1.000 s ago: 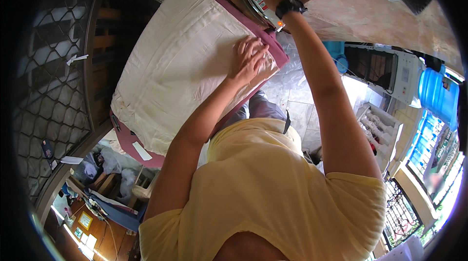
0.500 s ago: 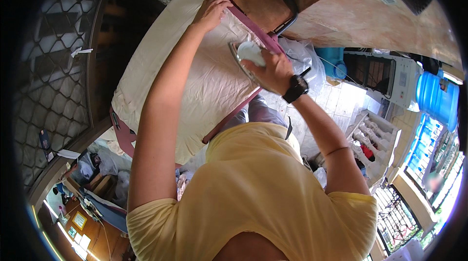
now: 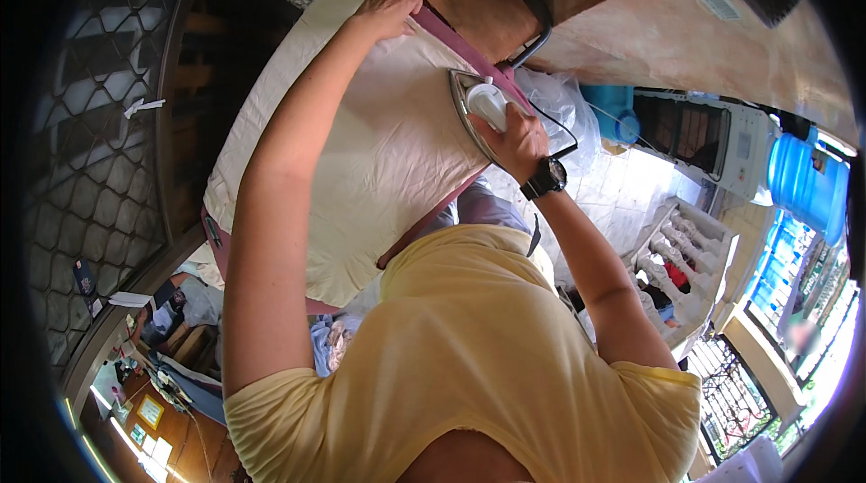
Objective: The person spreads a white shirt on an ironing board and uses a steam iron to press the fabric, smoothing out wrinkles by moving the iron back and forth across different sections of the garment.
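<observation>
Well, there's one iron (image 3: 487, 106) near the right edge of one pale cloth (image 3: 379, 149), with free room to its left. The right grip (image 3: 519, 140) is curled round the iron's handle; the left grip (image 3: 386, 14) lies on the cloth's far edge, fingers loosely extended. One maroon board (image 3: 465, 48) carries it all.

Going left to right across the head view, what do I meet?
Lattice gate → left hand → iron → wristwatch → small blue container → appliance → large blue container.
</observation>
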`<state>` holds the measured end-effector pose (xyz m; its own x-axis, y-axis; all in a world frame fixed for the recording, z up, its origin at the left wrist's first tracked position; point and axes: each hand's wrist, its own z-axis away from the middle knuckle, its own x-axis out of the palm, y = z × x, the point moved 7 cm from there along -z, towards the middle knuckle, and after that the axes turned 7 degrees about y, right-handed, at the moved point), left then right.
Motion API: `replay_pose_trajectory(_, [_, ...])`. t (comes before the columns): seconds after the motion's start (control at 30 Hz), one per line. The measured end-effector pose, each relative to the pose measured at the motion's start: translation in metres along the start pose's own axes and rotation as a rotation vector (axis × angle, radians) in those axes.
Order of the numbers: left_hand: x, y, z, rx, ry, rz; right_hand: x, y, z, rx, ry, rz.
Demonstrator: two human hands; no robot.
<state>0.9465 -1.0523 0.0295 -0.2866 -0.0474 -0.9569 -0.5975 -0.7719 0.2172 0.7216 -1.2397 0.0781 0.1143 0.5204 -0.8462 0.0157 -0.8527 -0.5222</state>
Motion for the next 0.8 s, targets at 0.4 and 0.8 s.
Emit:
replay_pose_trajectory(0.4, [-0.001, -0.04, -0.021, -0.188, 0.069, 0.182, 0.018, -0.039, -0.074, 0.041, 0.07, -0.052])
replay_pose_trajectory(0.8, [0.043, -0.098, -0.003, -0.136, 0.476, 0.894, 0.029, -0.03, -0.072, -0.027, -0.029, -0.015])
